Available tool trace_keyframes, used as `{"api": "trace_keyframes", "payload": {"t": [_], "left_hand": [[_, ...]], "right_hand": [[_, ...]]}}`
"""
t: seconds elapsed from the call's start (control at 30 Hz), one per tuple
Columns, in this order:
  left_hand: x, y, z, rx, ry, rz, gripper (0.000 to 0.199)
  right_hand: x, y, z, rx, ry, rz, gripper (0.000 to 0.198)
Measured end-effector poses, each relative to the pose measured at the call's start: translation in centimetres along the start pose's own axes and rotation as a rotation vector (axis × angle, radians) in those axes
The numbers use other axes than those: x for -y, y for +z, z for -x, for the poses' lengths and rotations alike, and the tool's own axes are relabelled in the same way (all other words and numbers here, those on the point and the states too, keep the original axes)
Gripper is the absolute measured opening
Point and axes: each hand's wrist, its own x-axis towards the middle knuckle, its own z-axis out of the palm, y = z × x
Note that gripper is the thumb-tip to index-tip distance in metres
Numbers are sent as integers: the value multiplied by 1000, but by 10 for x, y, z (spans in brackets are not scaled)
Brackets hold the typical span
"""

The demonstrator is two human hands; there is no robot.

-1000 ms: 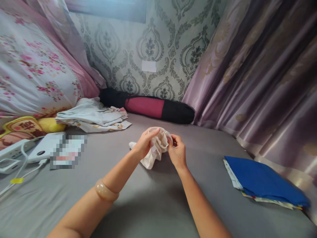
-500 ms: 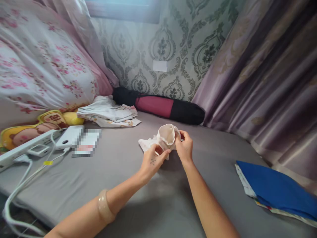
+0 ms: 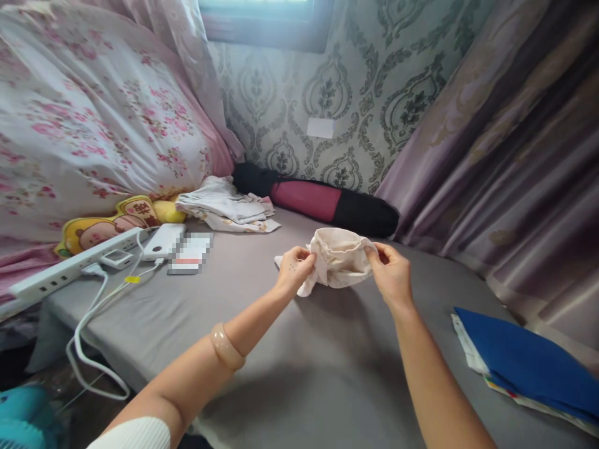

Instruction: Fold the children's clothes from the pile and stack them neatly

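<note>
A small cream garment [image 3: 344, 268] with a gathered, elastic-looking opening is stretched between my hands above the grey bed sheet [image 3: 299, 386]. My left hand [image 3: 296, 269] pinches its left edge between thumb and fingers. On the opposite side, my right hand [image 3: 392, 274] grips the rim of the opening, fingers closed. The opening faces up and towards me, showing part of the inside. A loose end of the cloth hangs below and behind my left hand.
Left lie a power strip [image 3: 79, 265] with white cables, a white power bank [image 3: 163, 242] and a blurred flat item [image 3: 189, 254]. Folded clothes [image 3: 224, 206] and a black-and-red long bag [image 3: 306, 199] are at the back. Folded blue cloth [image 3: 524, 355] lies right.
My hands have moved apart, pulling the garment's opening wider. My right hand has shifted to the right. The view has turned a little to the left.
</note>
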Motion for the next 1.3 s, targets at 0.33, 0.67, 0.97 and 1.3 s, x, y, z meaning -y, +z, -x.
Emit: {"api": "trace_keyframes", "payload": {"t": [0.33, 0.67, 0.97, 1.3], "left_hand": [[-59, -24, 7, -89, 274, 89, 12], [-155, -61, -6, 136, 707, -294, 15], [-187, -76, -53, 617, 424, -642, 27], [-178, -34, -47, -42, 1061, -639, 20]], "right_hand": [[57, -63, -12, 145, -143, 53, 36], [125, -113, -32, 342, -157, 55, 36], [117, -134, -53, 343, -207, 256, 25], [101, -101, -60, -33, -593, 489, 30]]}}
